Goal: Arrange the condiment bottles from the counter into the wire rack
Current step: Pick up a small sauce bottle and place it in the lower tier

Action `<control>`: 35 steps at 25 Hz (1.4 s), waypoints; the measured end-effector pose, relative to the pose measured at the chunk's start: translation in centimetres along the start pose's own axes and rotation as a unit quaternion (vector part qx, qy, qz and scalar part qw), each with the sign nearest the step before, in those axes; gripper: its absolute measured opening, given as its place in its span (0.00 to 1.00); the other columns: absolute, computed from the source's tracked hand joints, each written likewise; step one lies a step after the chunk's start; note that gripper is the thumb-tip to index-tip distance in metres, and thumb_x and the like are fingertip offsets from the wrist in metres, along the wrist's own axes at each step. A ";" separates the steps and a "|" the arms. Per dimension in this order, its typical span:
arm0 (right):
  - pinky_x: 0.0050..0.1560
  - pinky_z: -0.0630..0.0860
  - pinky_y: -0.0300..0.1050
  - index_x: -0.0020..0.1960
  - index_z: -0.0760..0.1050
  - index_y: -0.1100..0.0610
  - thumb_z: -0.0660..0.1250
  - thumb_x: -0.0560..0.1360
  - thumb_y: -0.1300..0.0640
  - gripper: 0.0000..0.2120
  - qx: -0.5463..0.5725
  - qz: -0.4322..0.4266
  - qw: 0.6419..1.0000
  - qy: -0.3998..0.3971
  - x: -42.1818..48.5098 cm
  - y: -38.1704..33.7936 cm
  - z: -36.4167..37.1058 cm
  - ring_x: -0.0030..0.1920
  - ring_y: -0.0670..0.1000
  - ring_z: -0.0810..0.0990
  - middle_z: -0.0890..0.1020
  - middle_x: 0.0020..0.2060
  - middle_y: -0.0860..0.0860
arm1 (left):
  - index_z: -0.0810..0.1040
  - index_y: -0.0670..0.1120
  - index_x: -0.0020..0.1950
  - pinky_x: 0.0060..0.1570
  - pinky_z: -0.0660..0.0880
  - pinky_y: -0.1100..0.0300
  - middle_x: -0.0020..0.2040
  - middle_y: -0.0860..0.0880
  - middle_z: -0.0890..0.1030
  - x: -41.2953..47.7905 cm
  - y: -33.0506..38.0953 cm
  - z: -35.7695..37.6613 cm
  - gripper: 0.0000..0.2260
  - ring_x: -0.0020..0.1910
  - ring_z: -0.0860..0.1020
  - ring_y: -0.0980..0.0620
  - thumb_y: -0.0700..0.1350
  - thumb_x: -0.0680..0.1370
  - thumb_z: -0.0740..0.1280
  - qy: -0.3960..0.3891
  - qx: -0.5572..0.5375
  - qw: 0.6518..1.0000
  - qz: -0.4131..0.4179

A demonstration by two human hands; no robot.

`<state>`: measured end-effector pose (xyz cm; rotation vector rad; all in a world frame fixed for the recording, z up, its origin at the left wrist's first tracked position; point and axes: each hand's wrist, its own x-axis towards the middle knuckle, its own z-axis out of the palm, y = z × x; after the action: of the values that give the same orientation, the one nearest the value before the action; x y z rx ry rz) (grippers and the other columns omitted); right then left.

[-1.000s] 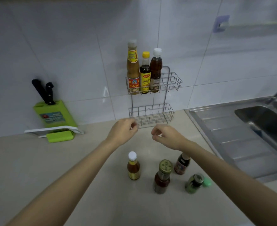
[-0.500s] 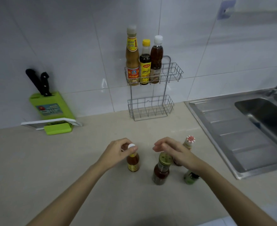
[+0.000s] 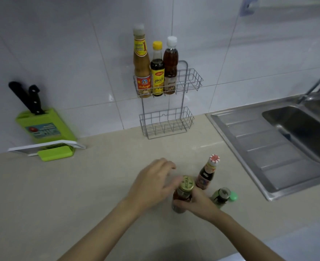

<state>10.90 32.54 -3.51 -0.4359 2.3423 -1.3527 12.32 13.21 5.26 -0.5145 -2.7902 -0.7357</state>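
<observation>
A grey wire rack (image 3: 191, 80) hangs on the tiled wall; its top basket holds three tall sauce bottles (image 3: 157, 72) and its lower basket (image 3: 166, 126) holds nothing. On the counter my right hand (image 3: 199, 205) is wrapped around the body of a gold-lidded bottle (image 3: 184, 187). My left hand (image 3: 153, 183) lies palm down right beside it, covering the spot where a small white-capped bottle stood; that bottle is hidden. A dark bottle with a red-and-white cap (image 3: 206, 175) and a small green bottle with its flip cap open (image 3: 221, 197) stand to the right.
A green knife block (image 3: 42, 125) with black-handled knives and a white board (image 3: 48, 146) sit at the back left. A steel sink with drainboard (image 3: 264, 147) fills the right side, its tap (image 3: 317, 83) at the far right. Beige counter lies between the bottles and the rack.
Both hands dropped from near the rack to the counter bottles. My right hand closed around the gold-lidded bottle; my left hand came down over the white-capped one. The view tilted down.
</observation>
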 end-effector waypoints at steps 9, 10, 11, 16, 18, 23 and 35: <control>0.56 0.78 0.56 0.57 0.75 0.50 0.75 0.67 0.44 0.22 0.058 -0.005 0.998 0.018 2.0 -2.0 0.6 0.53 0.49 0.82 0.84 0.50 0.51 | 0.76 0.49 0.55 0.48 0.76 0.52 0.49 0.51 0.79 3.2 -0.7 0.6 0.18 0.47 0.77 0.52 0.61 0.78 0.60 -0.144 -0.029 0.989 -0.007; 0.56 0.78 0.56 0.56 0.74 0.49 0.75 0.66 0.44 0.22 0.045 -0.003 0.999 0.024 2.3 -2.1 0.6 0.52 0.50 0.82 0.84 0.49 0.51 | 0.75 0.49 0.55 0.48 0.76 0.51 0.50 0.50 0.79 3.7 -0.8 0.3 0.16 0.47 0.77 0.50 0.60 0.79 0.59 -0.148 -0.017 0.989 -0.006; 0.54 0.78 0.57 0.54 0.74 0.47 0.74 0.66 0.44 0.19 0.027 -0.001 0.999 0.028 2.9 -2.2 0.5 0.50 0.51 0.82 0.84 0.47 0.52 | 0.74 0.49 0.55 0.48 0.76 0.50 0.50 0.49 0.80 4.2 -0.9 -0.1 0.15 0.47 0.77 0.49 0.58 0.80 0.58 -0.153 -0.014 0.988 -0.003; 0.43 0.78 0.51 0.39 0.71 0.49 0.72 0.63 0.51 0.11 -0.036 0.026 0.997 0.061 3.6 -5.3 0.3 0.38 0.49 0.80 0.80 0.34 0.49 | 0.73 0.49 0.43 0.36 0.75 0.52 0.35 0.52 0.77 6.0 -1.9 -2.5 0.19 0.35 0.77 0.50 0.61 0.80 0.51 -0.117 0.063 0.991 0.010; 0.42 0.78 0.51 0.39 0.72 0.54 0.72 0.62 0.54 0.10 -0.016 0.024 0.997 0.069 3.8 -6.9 0.6 0.37 0.50 0.81 0.80 0.34 0.52 | 0.71 0.50 0.37 0.30 0.72 0.56 0.29 0.53 0.73 6.7 -1.9 -3.3 0.23 0.31 0.74 0.52 0.64 0.80 0.48 -0.088 0.101 0.991 0.020; 0.45 0.77 0.52 0.37 0.75 0.58 0.71 0.63 0.63 0.06 0.133 -0.003 0.991 -0.023 3.8 -8.9 -0.5 0.37 0.52 0.79 0.79 0.34 0.54 | 0.69 0.49 0.36 0.27 0.68 0.57 0.28 0.52 0.72 8.0 -2.4 -4.8 0.23 0.27 0.70 0.56 0.63 0.79 0.46 -0.081 0.066 0.990 0.093; 0.38 0.77 0.56 0.36 0.72 0.64 0.70 0.61 0.60 0.09 0.067 0.024 0.997 0.019 4.0 -9.1 -0.2 0.33 0.54 0.78 0.78 0.31 0.56 | 0.71 0.46 0.38 0.27 0.66 0.53 0.30 0.48 0.73 7.7 -1.7 -4.1 0.17 0.29 0.71 0.46 0.50 0.80 0.49 -0.075 0.170 0.981 0.048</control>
<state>7.93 26.44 3.76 -0.3155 2.2599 -1.4966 5.09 11.83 10.21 -0.6513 -2.9148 -0.1974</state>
